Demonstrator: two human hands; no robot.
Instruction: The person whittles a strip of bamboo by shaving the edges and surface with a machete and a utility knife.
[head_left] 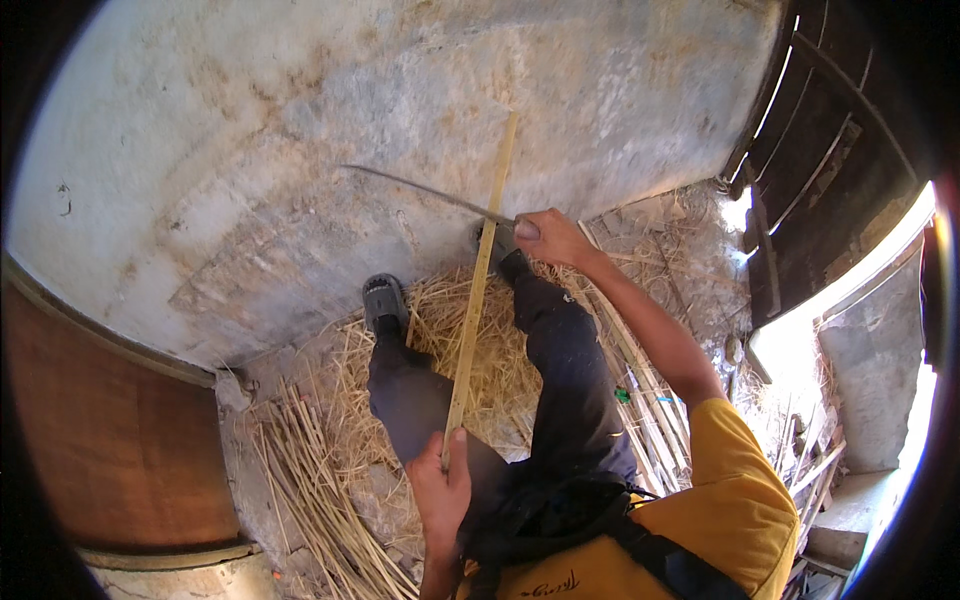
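Left fingers (431,470) pinched strip (477,300) at near end; right fingers (529,231) closed round knife (425,190), which crossed the strip.

1. We take this for a rough shed or outbuilding used as a workshop.
2. We see a stained, patchy plaster wall (420,90) and, on the right, dark wooden planks (835,190) with daylight showing between them.
3. Straw-like shavings (500,375) litter the rough floor (248,465), and a heap of long, thin strips (325,500) lies on it.
4. We count the long blade (425,188) crossing a pale yellow strip (474,320) as a sign of handwork.
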